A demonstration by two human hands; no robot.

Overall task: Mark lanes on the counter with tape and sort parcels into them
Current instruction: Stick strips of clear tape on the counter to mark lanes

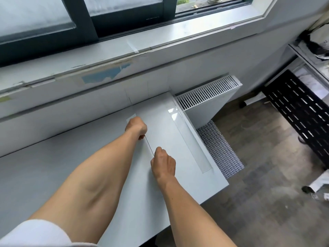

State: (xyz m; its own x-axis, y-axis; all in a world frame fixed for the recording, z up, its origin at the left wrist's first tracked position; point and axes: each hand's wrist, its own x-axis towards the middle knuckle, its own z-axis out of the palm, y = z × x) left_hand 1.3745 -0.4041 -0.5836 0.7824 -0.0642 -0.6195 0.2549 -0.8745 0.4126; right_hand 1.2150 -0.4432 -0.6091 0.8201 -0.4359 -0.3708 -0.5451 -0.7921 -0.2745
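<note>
A clear tape strip (149, 145) was held stretched just over the white counter (53, 175), running from the counter's far side toward its near edge. It was seen almost edge-on, as a thin dark line between the two hands. The left hand (136, 128) was closed in a fist on the strip's far part, and the strip's end showed flat on the counter just beyond the knuckles. The right hand (162, 162) was curled tight on the near part, though what else lay inside the fingers could not be told. A second clear strip (188, 138) was laid flat near the counter's right edge, parallel to that edge and stopping short of the near right corner. A lane of counter surface lay between the two strips, and a much wider stretch of surface lay to the left of the arms. Beyond the right edge, a white radiator (210, 97) was set against the counter's far corner, with a mesh mat (219, 148) and the floor (267, 175) below.
</note>
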